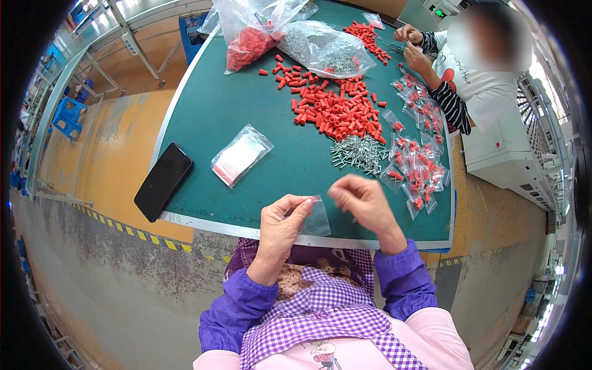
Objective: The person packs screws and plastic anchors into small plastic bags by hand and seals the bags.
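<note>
My left hand [285,223] pinches a small clear zip bag [316,219] by its upper edge, where a red strip shows. The bag hangs over the front edge of the table. Just right of it, my right hand [364,203] is raised with its fingers curled together, apart from the bag; whatever they may hold is hidden. Beyond that hand lies a pile of silver screws [359,154]. Behind the screws spreads a large heap of red plastic caps [336,108]. To the right are several filled bags [419,169] with red caps and screws inside.
A stack of flat zip bags [242,155] and a black phone [163,182] lie on the green table [213,98]. Large plastic bags of red caps [250,46] and screws [324,46] stand at the back. A co-worker [475,74] handles small parts at the far right.
</note>
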The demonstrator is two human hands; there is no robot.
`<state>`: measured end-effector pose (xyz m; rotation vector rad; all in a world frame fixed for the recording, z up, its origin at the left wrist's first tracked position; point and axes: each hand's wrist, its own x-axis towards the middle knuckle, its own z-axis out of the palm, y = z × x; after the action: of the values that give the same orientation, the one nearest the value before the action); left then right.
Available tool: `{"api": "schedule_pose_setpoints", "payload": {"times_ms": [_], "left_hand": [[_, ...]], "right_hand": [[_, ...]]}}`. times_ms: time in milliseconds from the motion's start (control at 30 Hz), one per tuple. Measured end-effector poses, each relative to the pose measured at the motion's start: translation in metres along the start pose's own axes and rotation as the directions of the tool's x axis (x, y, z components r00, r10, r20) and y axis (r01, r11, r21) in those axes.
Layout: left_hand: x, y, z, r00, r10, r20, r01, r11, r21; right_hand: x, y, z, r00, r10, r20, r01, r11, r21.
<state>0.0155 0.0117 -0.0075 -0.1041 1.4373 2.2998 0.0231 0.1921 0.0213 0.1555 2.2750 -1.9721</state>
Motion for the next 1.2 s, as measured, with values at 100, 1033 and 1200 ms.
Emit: {"api": "schedule_pose_setpoints", "payload": {"times_ms": [100,1033,1200], "left_hand": [[0.001,-0.005,0.001,0.994,0.096,-0.051,-0.094,0.995,0.046],[-0.001,-0.001,-0.005,0.932,0.350,-0.100,-0.325,0.924,0.200],[-0.001,0.005,-0.001,0.981,0.193,-0.035,-0.190,0.979,0.074]], "right_hand": [[0.016,0.007,-0.023,0.934,-0.344,-0.096,0.227,0.780,-0.583],[0.058,0.007,-0.031,0.978,-0.205,0.030,0.173,0.732,-0.659],[0.037,0.010,-0.014,0.993,-0.082,-0.084,0.084,0.996,0.031]]}}
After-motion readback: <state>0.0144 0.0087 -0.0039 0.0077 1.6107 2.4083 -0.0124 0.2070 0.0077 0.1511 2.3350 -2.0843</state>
